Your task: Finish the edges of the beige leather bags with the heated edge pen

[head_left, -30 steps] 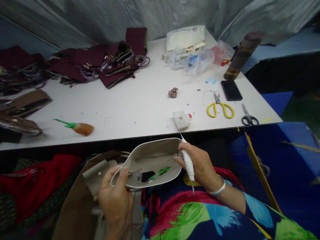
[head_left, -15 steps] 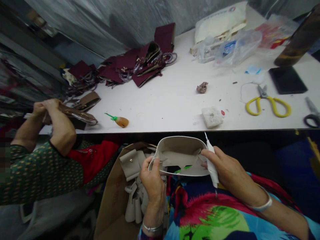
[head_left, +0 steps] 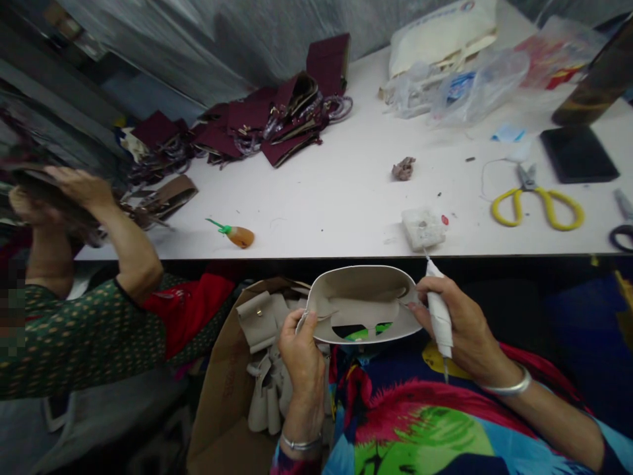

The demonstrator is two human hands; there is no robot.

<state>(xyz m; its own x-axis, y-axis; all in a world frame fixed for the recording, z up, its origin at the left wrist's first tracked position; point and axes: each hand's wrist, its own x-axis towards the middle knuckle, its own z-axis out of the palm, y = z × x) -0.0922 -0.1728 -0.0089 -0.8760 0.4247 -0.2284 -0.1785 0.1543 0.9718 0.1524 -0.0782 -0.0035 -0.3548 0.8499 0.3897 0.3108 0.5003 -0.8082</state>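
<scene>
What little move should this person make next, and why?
Probably tilt the white-wrapped tool in the right grip toward the beige bag: the left grip pinches its left end, its mouth is open, and both tool tips point away.

The left grip (head_left: 302, 356) pinches a beige pouch (head_left: 361, 307) while the right grip (head_left: 465, 323) holds a white-wrapped tool (head_left: 440, 315).

White table (head_left: 346, 211), maroon bags (head_left: 251, 117), amber bottle (head_left: 241, 237), yellow-handled scissors (head_left: 529, 188), flat black slab (head_left: 579, 155), crumpled brown scrap (head_left: 404, 169), whitish block (head_left: 423, 229)
</scene>
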